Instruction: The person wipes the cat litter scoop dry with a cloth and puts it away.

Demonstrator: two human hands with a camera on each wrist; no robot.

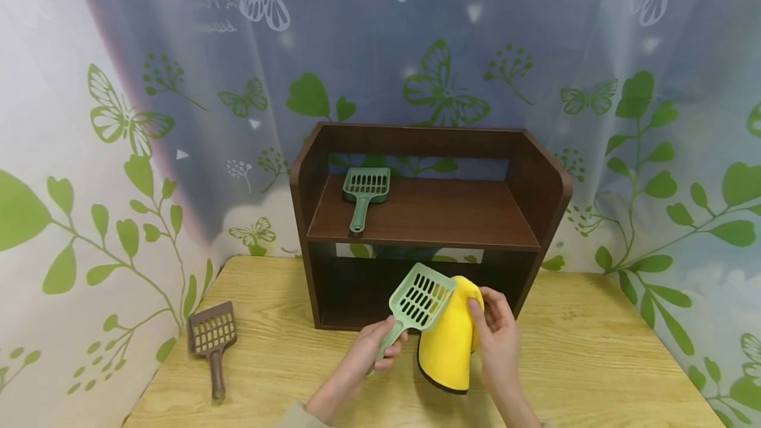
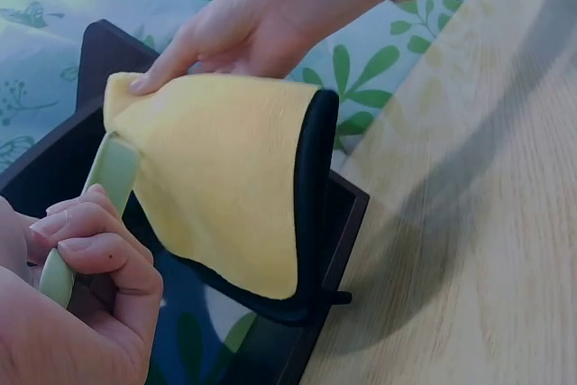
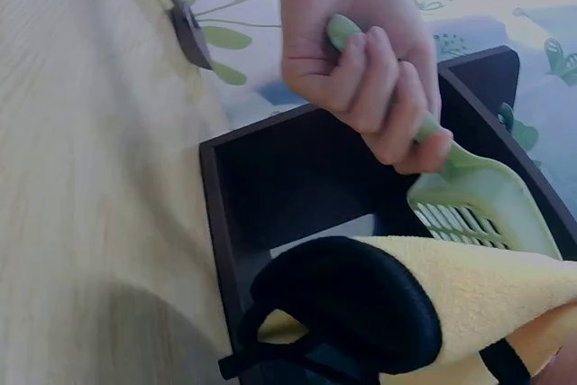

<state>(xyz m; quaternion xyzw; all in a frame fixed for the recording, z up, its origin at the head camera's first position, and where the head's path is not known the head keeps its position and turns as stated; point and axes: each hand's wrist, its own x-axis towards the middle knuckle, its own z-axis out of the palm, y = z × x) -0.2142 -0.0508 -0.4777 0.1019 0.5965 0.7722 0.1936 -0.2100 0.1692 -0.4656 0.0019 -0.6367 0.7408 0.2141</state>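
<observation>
My left hand (image 1: 376, 347) grips the handle of a light green slotted litter scoop (image 1: 414, 301), its head tilted up to the right. My right hand (image 1: 499, 339) pinches the top of a yellow cloth (image 1: 447, 349) with a black edge, thumb in front. In the head view the cloth hangs beside the scoop's right edge and overlaps it. From the left wrist view, the cloth (image 2: 221, 178) lies against the scoop (image 2: 113, 173); its black trim faces the table. The right wrist view shows the cloth (image 3: 469, 286) covering part of the slotted scoop head (image 3: 491, 196).
Behind the hands stands a dark brown two-tier shelf (image 1: 428, 210). A darker green scoop (image 1: 364, 193) lies on its upper level. A brown scoop (image 1: 214, 342) rests at the left of the wooden table (image 1: 594, 362). A patterned curtain (image 1: 368, 38) hangs behind.
</observation>
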